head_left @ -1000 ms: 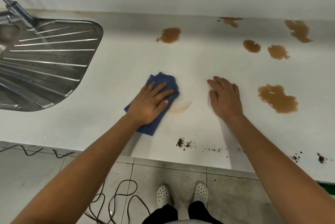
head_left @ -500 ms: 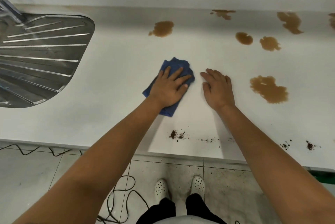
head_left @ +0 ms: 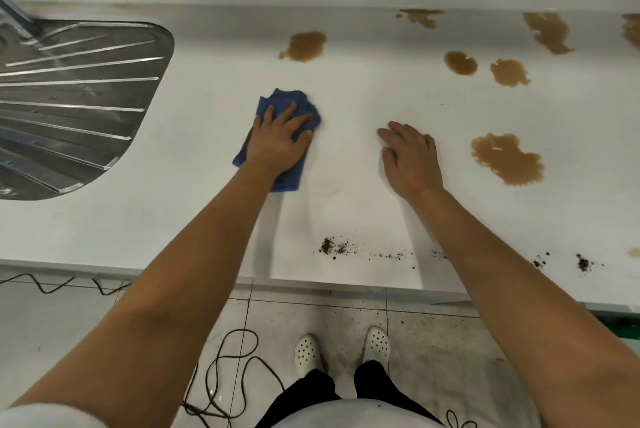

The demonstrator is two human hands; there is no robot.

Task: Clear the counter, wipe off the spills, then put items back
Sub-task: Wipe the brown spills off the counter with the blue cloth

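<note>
Left hand [head_left: 278, 141]: flat, fingers spread, pressing blue cloth [head_left: 287, 105] onto white counter [head_left: 194, 157]. Right hand [head_left: 410, 159]: flat, empty, resting on counter. Nearest brown spill [head_left: 507, 159]: 3 o'clock of right hand.

Bare forearms, white perforated clogs [head_left: 376, 343], black trousers [head_left: 313, 389], white top [head_left: 346, 415].

Steel drainboard [head_left: 72, 108] top-left; below it on floor, black cable [head_left: 221, 368]; white clogs [head_left: 306, 353] right of cable.

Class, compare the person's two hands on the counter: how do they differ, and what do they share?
The left hand presses a blue cloth; the right hand lies on bare counter. The left sits nearer the sink drainboard, the right nearer the big brown spill. Both are flat, palm down.
</note>
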